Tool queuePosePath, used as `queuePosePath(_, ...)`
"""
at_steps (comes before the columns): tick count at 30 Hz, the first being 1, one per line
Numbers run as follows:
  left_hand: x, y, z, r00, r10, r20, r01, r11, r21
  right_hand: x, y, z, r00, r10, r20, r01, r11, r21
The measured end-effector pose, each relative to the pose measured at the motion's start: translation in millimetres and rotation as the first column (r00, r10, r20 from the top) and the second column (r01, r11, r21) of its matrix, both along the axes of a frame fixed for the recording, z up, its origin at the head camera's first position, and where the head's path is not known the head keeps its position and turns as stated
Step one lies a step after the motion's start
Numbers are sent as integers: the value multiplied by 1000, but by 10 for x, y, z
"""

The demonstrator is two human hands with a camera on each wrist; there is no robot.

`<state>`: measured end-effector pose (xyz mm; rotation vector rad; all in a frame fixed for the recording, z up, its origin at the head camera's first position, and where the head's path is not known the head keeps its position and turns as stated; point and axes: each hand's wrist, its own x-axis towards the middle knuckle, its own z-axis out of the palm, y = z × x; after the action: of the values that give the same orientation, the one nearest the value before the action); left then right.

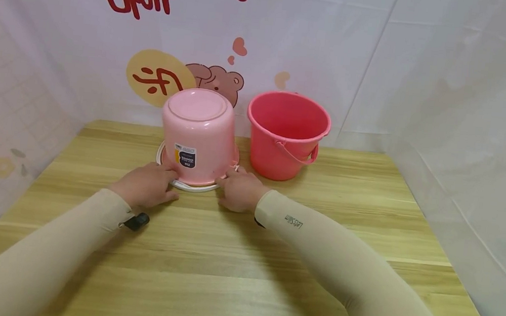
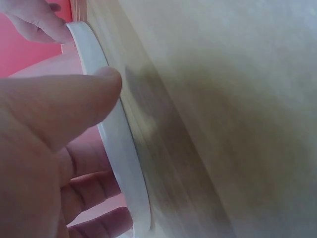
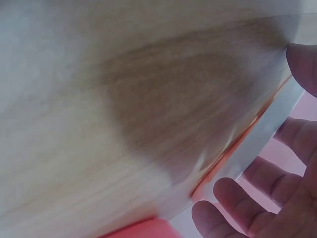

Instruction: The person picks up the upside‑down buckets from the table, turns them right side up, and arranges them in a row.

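Note:
A light pink bucket (image 1: 198,132) stands upside down on the wooden table, its base up and a dark label on its front wall. A white band (image 1: 192,188) runs round its rim at the table. My left hand (image 1: 152,185) is at the rim's left front; in the left wrist view its fingers (image 2: 91,191) lie against the pink wall, and the thumb crosses over the white band (image 2: 124,153). At the right front, my right hand (image 1: 241,191) touches the lower wall. Its fingers (image 3: 270,181) lie spread along the band, with the thumb apart from them.
A darker pink bucket (image 1: 276,155) stands upright just right of the light pink one, its handle hanging down in front. Behind both rises a white printed curtain (image 1: 318,47), and curtains also flank the wooden table (image 1: 205,275) on either side.

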<state>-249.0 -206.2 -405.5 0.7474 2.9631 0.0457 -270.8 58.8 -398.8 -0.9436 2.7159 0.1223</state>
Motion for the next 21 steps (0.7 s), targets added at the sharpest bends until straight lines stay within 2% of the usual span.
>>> queuePosePath(6,-51,-33,-22,1000,-23,-4,23,999,45,-8,-10,-1,1000,-7,6,7,1000,0)
queuePosePath(13,-95,-50,-8,997,-47,-57,51,996,78,-13,-6,4,999,-23,29,23,1000,-2)
queuePosePath(21,-118,-40,15,999,-17,-52,19,999,47,-3,-6,-17,999,-24,37,23,1000,12)
